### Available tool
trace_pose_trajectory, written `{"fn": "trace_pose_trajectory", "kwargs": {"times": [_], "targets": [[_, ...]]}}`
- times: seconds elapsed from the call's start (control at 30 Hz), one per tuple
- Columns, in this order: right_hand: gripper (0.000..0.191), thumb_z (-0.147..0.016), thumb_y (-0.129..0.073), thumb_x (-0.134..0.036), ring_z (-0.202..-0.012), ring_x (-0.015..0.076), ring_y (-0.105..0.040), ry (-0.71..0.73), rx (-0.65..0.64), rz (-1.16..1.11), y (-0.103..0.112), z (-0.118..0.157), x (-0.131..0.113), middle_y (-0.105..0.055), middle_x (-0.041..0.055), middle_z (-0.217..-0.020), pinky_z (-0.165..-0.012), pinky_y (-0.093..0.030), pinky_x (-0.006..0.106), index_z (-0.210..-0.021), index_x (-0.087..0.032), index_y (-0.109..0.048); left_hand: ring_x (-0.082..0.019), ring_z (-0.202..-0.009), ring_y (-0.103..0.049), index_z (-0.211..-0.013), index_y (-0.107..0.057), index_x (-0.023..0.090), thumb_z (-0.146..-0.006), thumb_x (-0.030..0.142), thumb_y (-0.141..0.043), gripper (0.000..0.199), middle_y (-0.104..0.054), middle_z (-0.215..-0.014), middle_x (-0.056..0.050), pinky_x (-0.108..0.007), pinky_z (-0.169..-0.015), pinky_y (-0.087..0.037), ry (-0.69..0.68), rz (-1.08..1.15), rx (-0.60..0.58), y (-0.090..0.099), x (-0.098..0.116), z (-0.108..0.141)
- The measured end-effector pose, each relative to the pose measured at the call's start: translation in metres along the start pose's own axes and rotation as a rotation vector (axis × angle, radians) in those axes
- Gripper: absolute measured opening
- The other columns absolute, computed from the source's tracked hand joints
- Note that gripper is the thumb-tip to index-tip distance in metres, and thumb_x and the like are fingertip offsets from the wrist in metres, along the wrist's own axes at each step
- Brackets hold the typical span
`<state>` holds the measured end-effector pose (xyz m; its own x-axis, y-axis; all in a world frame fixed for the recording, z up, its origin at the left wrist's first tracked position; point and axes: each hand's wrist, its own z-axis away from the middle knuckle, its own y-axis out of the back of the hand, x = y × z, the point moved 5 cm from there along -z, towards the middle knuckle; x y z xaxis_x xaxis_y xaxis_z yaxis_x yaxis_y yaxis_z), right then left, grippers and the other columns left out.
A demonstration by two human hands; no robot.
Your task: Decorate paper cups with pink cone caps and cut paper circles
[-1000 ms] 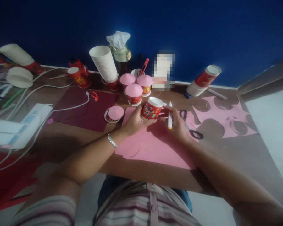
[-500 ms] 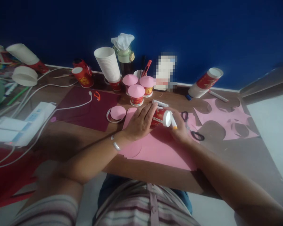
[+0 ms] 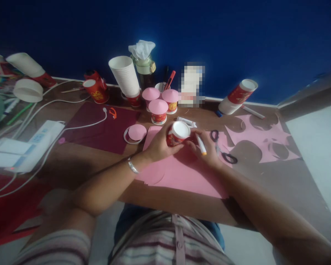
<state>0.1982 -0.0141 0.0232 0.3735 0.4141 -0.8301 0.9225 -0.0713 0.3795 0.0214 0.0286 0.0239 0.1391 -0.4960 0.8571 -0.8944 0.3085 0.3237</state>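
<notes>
My left hand (image 3: pixel 159 145) is wrapped around a small red paper cup (image 3: pixel 175 140), held over the pink sheets with its round white end facing up. A white marker (image 3: pixel 200 143) with an orange-yellow end is gripped in my right hand (image 3: pixel 209 147), whose fingertips are right beside the cup. Under both hands lie stacked pink paper sheets (image 3: pixel 193 176). Several red cups topped with pink paper cones (image 3: pixel 158 106) stand behind my left hand. Black-handled scissors (image 3: pixel 217 147) lie to the right of my right hand, and a white tube-like object (image 3: pixel 186 122) lies just behind the cup.
Pink paper offcuts (image 3: pixel 262 136) with round holes cover part of the table's right side. A tall stack of white cups (image 3: pixel 124 75), a bottle topped with tissue (image 3: pixel 145 62) and a tilted cup stack (image 3: pixel 238 96) stand along the wall. Cables and a white power strip (image 3: pixel 30 147) occupy the left.
The cup has been turned from lying sideways to having its white end up. My left hand went from flat against the cup to wrapped around it. The marker stays in my right hand.
</notes>
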Motion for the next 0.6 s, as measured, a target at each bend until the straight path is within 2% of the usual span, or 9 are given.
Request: {"fn": "trace_pose_trajectory", "kwargs": {"times": [0.1, 0.17, 0.27, 0.37, 0.43, 0.5, 0.6], "targets": [[0.023, -0.101, -0.058, -0.045, -0.078, 0.0193, -0.071, -0.039, 0.010, 0.019, 0.003, 0.000, -0.001, -0.074, 0.0036, -0.094, -0.074, -0.059, 0.037, -0.115, -0.027, -0.065, -0.026, -0.103, -0.072, -0.116, -0.067, 0.017, -0.082, 0.040, -0.078, 0.043, -0.074, -0.115, -0.012, -0.043, -0.093, -0.058, 0.313, 0.486, -0.028, 0.001, -0.019, -0.002], [0.027, -0.104, -0.052, -0.047, -0.076, 0.0197, -0.067, 0.025, 0.057, 0.079, 0.007, 0.000, -0.004, -0.069, 0.0019, -0.082, -0.076, -0.057, 0.039, -0.114, -0.028, -0.068, -0.024, -0.098, -0.073, -0.111, -0.070, 0.017, -0.081, 0.038, -0.078, 0.037, -0.076, -0.109, -0.010, -0.039, -0.088, -0.059, 0.415, 0.697, -0.048, 0.001, -0.025, -0.002], [0.034, -0.105, -0.047, -0.050, -0.079, 0.0240, -0.063, 0.116, 0.133, 0.171, 0.014, -0.002, -0.006, -0.064, 0.0018, -0.072, -0.077, -0.053, 0.044, -0.118, -0.030, -0.071, -0.023, -0.092, -0.073, -0.108, -0.071, 0.018, -0.076, 0.034, -0.081, 0.037, -0.077, -0.103, -0.008, -0.032, -0.075, -0.059, 0.508, 0.819, -0.054, 0.003, -0.032, 0.000], [0.034, -0.106, -0.044, -0.047, -0.079, 0.0246, -0.063, 0.131, 0.139, 0.180, 0.017, -0.003, -0.007, -0.064, 0.0017, -0.070, -0.075, -0.052, 0.044, -0.118, -0.030, -0.072, -0.021, -0.090, -0.073, -0.112, -0.070, 0.021, -0.076, 0.033, -0.080, 0.040, -0.076, -0.104, -0.006, -0.028, -0.065, -0.058, 0.545, 0.848, -0.063, 0.003, -0.035, 0.001], [0.029, -0.106, -0.046, -0.044, -0.074, 0.0218, -0.064, 0.111, 0.149, 0.130, 0.018, -0.003, -0.009, -0.065, 0.0004, -0.072, -0.074, -0.052, 0.043, -0.115, -0.029, -0.070, -0.021, -0.092, -0.073, -0.116, -0.069, 0.021, -0.076, 0.032, -0.079, 0.043, -0.076, -0.108, -0.006, -0.027, -0.066, -0.057, 0.528, 0.858, -0.074, 0.002, -0.036, 0.001], [0.022, -0.104, -0.052, -0.042, -0.070, 0.0193, -0.065, 0.060, 0.182, 0.069, 0.019, -0.002, -0.009, -0.066, -0.0013, -0.073, -0.071, -0.053, 0.040, -0.110, -0.027, -0.067, -0.023, -0.098, -0.074, -0.118, -0.068, 0.020, -0.077, 0.032, -0.077, 0.043, -0.076, -0.111, -0.008, -0.029, -0.070, -0.058, 0.498, 0.873, -0.091, 0.001, -0.036, -0.001], [0.016, -0.101, -0.057, -0.040, -0.068, 0.0179, -0.067, 0.002, 0.207, -0.006, 0.018, 0.000, -0.009, -0.068, -0.0022, -0.072, -0.069, -0.054, 0.037, -0.105, -0.025, -0.061, -0.029, -0.109, -0.073, -0.120, -0.067, 0.019, -0.078, 0.032, -0.074, 0.045, -0.075, -0.117, -0.012, -0.037, -0.086, -0.059, 0.468, 0.938, -0.130, -0.001, -0.033, -0.003]]}}
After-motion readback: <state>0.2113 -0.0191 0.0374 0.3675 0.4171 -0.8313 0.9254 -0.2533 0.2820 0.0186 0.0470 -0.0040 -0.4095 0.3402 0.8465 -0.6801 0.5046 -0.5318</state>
